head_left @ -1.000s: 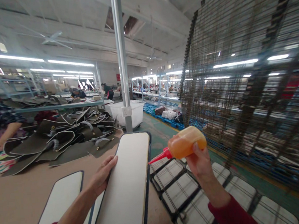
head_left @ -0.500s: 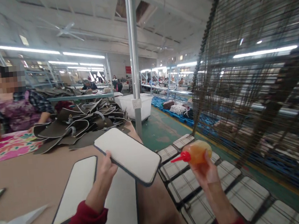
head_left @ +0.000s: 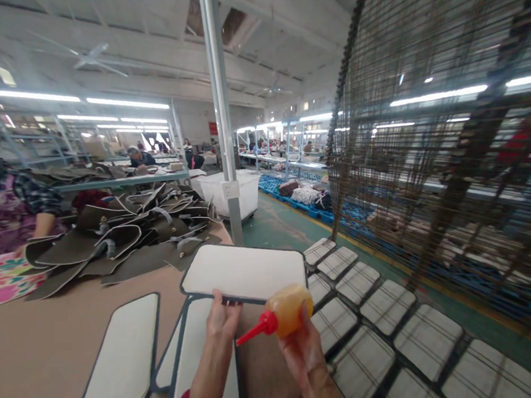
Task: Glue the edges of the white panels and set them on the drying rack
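Observation:
My left hand [head_left: 223,319] is closed on the near edge of a cream, dark-edged rectangular panel [head_left: 244,269], which it holds above the table. In my right hand [head_left: 301,344] is a squeeze bottle [head_left: 288,310] of amber liquid, its red nozzle pointing left and slightly down. The bottle overlaps the panel's lower right corner in view; I cannot tell whether they touch. Below my left arm lies a long cream panel [head_left: 198,341], and farther left a similar panel [head_left: 121,354] rests on the brown table [head_left: 21,332].
Dark pieces with pale edging [head_left: 110,231] are heaped at the table's far side. A co-worker [head_left: 10,203] stands at the left by a floral cloth [head_left: 3,277]. Several panels lie on a wire rack [head_left: 389,337] at right, with raised wire racks [head_left: 407,118] behind. A metal post [head_left: 222,116] stands ahead.
The held panel has turned to lie nearly level across the view. My right hand has brought the bottle left, close to the panel and my left hand. The camera view has swung rightward.

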The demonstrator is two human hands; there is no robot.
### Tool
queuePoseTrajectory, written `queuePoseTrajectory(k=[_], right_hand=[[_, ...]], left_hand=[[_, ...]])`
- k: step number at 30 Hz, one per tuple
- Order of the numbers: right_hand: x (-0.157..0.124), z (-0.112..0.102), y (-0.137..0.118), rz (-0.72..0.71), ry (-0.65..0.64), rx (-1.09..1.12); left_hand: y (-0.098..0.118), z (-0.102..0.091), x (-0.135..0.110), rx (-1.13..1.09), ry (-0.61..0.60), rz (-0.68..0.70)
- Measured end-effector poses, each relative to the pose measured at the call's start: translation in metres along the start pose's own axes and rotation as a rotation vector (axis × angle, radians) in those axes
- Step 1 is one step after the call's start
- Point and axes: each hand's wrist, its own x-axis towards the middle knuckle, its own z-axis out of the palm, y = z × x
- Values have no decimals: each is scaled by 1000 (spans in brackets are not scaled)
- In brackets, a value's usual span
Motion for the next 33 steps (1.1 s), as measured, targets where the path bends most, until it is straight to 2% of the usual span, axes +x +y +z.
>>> queuePoseTrajectory(k=[2,4,5,7,9,11,12,13,15,17,20,23,26,27,29,33], right_hand=[[6,-1,-5,-26,-12,-12],[10,-2,-10,-44,-11,-22],[13,-2,-12,-57,-6,-24],[16,-3,-17,-90,9,-23],[19,-3,-23,-120,12,-24],[20,-3,-29,-118,-5,-41],[19,-4,-31,-102,-15,-52],[18,-5,-32,-81,-19,-61],[13,-9,-33,-37,-9,-69],[8,-13,-32,0,10,-63],[0,-18,-30,56,-17,-64],[-5,-19,-31,81,-65,-79],[-8,-19,-35,96,-64,-65],[-10,-20,-38,102,-55,-57],[-14,-21,-45,98,-20,-49],[-21,-24,-69,-29,66,-76]], left_hand=[[-2,2,-13,-126,72,-22],[-3,-3,-24,-183,47,-40],[-4,-8,-30,-177,-23,-59],[-4,-25,-41,-73,-260,-158],[1,-42,-51,161,-543,-301],[16,-49,-56,432,-716,-316],[26,-47,-55,527,-745,-228],[38,-40,-52,585,-718,-89],[61,-16,-40,637,-569,206],[78,14,-24,717,-417,417],[84,53,-5,899,-450,590],[79,72,5,1349,-653,586],[77,74,15,1697,-949,490],[78,73,19,1724,-1020,466],[82,66,26,1684,-1084,415],[98,44,25,1572,-1058,264]])
